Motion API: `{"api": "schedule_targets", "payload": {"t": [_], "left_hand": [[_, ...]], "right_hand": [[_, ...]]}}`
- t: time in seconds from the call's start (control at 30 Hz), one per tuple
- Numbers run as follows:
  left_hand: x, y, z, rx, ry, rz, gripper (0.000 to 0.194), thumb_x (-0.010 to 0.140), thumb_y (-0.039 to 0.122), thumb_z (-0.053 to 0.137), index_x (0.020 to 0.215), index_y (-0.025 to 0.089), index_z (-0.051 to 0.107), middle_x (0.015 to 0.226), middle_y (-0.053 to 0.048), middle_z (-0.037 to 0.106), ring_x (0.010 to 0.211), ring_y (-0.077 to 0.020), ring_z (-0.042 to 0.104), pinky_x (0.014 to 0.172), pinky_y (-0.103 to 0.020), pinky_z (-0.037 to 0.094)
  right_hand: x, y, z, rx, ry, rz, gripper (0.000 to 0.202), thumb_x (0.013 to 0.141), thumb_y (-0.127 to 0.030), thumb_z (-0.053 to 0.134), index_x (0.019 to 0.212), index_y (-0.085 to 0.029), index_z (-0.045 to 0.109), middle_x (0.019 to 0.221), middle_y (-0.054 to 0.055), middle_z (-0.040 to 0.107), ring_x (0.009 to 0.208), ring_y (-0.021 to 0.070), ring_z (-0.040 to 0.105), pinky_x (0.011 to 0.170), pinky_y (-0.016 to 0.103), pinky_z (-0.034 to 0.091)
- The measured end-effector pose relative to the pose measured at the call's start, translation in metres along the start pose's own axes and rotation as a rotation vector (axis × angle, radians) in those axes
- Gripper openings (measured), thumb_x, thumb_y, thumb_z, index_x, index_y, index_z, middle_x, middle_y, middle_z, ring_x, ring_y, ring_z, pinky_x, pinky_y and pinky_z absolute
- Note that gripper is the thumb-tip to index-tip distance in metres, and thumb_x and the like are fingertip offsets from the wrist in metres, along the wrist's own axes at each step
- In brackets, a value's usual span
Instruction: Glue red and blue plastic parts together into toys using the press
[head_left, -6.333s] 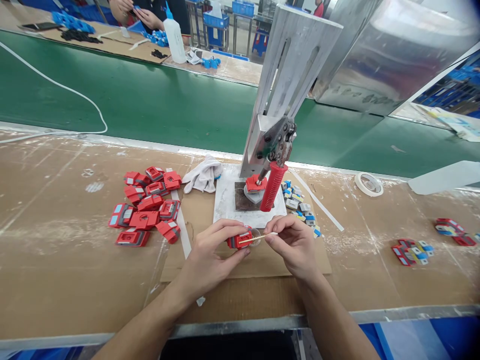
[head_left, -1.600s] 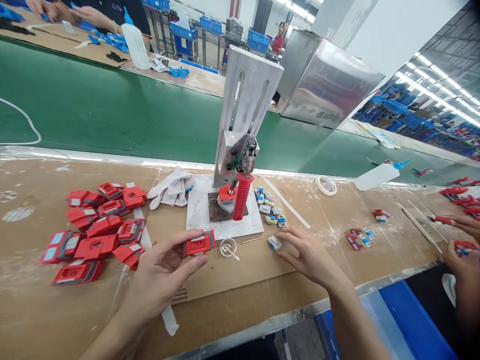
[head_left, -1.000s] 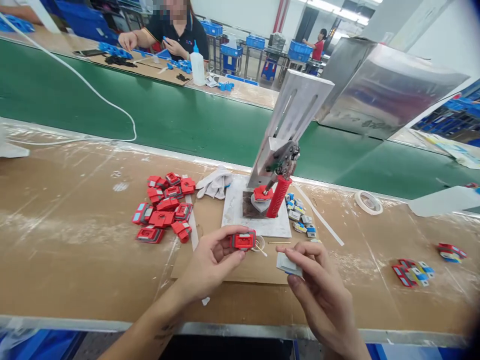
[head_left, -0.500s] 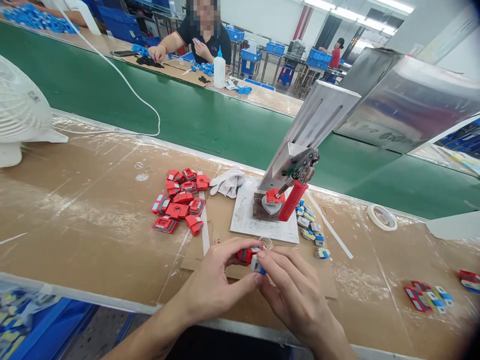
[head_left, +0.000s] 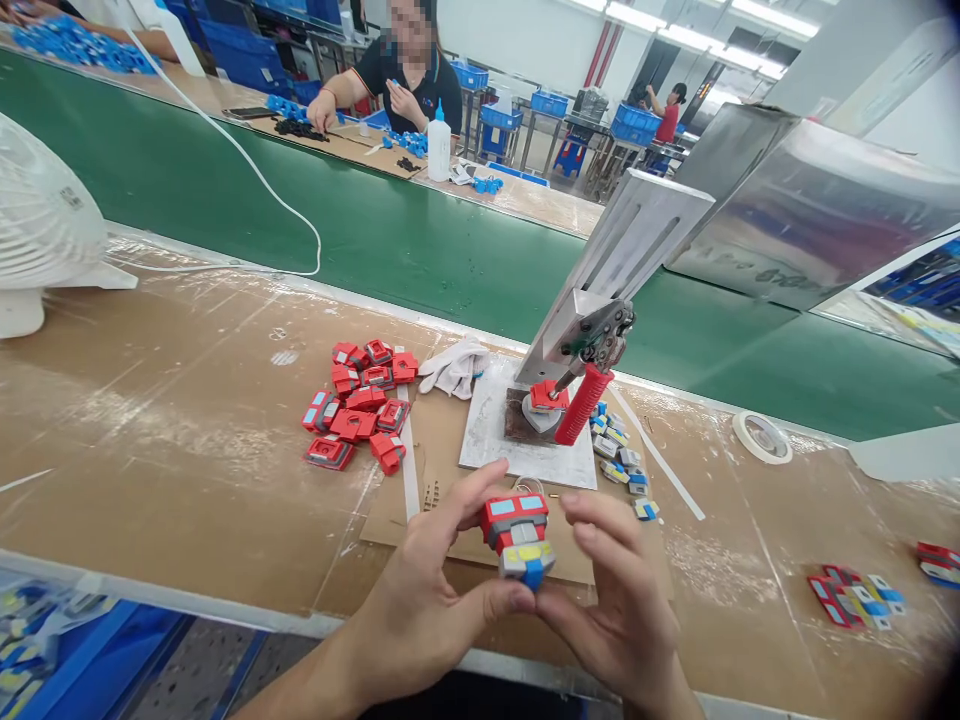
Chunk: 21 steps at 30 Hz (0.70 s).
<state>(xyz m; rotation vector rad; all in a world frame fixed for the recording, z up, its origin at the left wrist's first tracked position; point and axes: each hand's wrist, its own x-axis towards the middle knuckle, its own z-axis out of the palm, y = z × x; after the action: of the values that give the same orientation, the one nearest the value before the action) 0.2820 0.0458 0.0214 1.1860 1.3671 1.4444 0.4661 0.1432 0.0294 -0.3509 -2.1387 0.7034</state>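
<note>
My left hand (head_left: 427, 590) grips a plastic toy robot torso (head_left: 519, 535) between thumb and fingers. The torso has a red upper part with light-blue windows, a grey middle, and a yellow, grey and blue lower end facing me. My right hand (head_left: 619, 590) is open beside it, fingers spread; its thumb is close to the blue lower end, and whether it touches is unclear. Beyond the hands, a toggle clamp (head_left: 604, 345) with a red handle stands over a red part (head_left: 549, 396) on a metal base plate (head_left: 487, 448).
Several red parts (head_left: 354, 423) lie left of a white glove (head_left: 454, 367). Grey-blue-yellow parts (head_left: 616, 470) sit right of the clamp. Joined pieces (head_left: 855, 597) and a tape roll (head_left: 762, 437) lie farther right. A white fan (head_left: 45, 210) stands left; across the green belt (head_left: 390, 240) sits a co-worker.
My right fingers have come off the torso and spread apart. The torso has been turned so its windowed front and yellow-blue end show, still in my left hand.
</note>
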Motion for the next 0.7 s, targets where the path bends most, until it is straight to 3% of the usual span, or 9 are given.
{"api": "schedule_targets", "payload": {"t": [0.1,0.23,0.33,0.47,0.57,0.63,0.7], "left_hand": [[-0.002,0.004,-0.004,0.053,-0.036,0.131,0.080,0.079,0.031,0.086,0.149,0.034,0.049,0.128,-0.007,0.074,0.113,-0.0253,0.072,0.100,-0.031,0.058],[0.004,0.016,-0.009,0.152,-0.096,0.300,0.058,0.081,0.031,0.084,0.135,0.031,0.063,0.120,-0.008,0.076,0.108,-0.0279,0.074,0.095,-0.033,0.061],[0.007,0.022,-0.009,0.168,-0.102,0.372,0.063,0.081,0.028,0.084,0.138,0.037,0.058,0.120,-0.004,0.077,0.107,-0.0256,0.075,0.094,-0.031,0.062],[0.005,0.022,-0.005,0.177,-0.095,0.418,0.074,0.076,0.021,0.086,0.141,0.037,0.054,0.121,-0.003,0.076,0.107,-0.0256,0.075,0.094,-0.031,0.061],[0.007,0.018,-0.006,0.152,-0.075,0.398,0.071,0.073,0.025,0.090,0.135,0.035,0.059,0.118,-0.002,0.078,0.102,-0.0235,0.076,0.090,-0.027,0.061],[0.018,0.015,-0.014,0.168,-0.102,0.362,0.071,0.071,0.031,0.091,0.135,0.033,0.060,0.117,-0.003,0.078,0.099,-0.0217,0.077,0.090,-0.026,0.059],[0.038,0.014,-0.029,0.249,-0.160,0.320,0.079,0.069,0.031,0.091,0.140,0.028,0.057,0.117,-0.004,0.078,0.099,-0.0220,0.076,0.093,-0.028,0.057]], "right_hand": [[-0.008,-0.002,-0.003,0.140,-0.049,0.243,0.068,0.095,-0.054,0.063,0.154,-0.027,0.043,0.153,0.018,0.048,0.140,0.0353,0.050,0.109,0.052,0.053],[-0.011,-0.002,0.001,0.322,-0.127,0.312,0.064,0.094,-0.059,0.061,0.150,-0.031,0.048,0.145,0.015,0.055,0.136,0.0328,0.055,0.109,0.048,0.053],[-0.009,-0.002,0.006,0.379,-0.066,0.311,0.062,0.088,-0.060,0.067,0.141,-0.032,0.055,0.135,0.013,0.060,0.127,0.0299,0.060,0.105,0.042,0.056],[-0.007,-0.005,0.012,0.377,-0.039,0.309,0.059,0.087,-0.063,0.068,0.135,-0.031,0.058,0.125,0.012,0.063,0.119,0.0279,0.063,0.100,0.039,0.057],[-0.003,-0.006,0.012,0.348,-0.046,0.317,0.059,0.087,-0.065,0.068,0.133,-0.030,0.058,0.122,0.012,0.064,0.116,0.0283,0.063,0.099,0.039,0.057],[0.004,-0.005,0.005,0.327,-0.044,0.336,0.054,0.092,-0.062,0.063,0.133,-0.028,0.058,0.122,0.012,0.063,0.114,0.0279,0.063,0.095,0.039,0.057],[0.013,0.000,-0.008,0.269,0.056,0.318,0.044,0.099,-0.057,0.055,0.131,-0.027,0.057,0.122,0.012,0.061,0.113,0.0272,0.061,0.093,0.039,0.056]]}}
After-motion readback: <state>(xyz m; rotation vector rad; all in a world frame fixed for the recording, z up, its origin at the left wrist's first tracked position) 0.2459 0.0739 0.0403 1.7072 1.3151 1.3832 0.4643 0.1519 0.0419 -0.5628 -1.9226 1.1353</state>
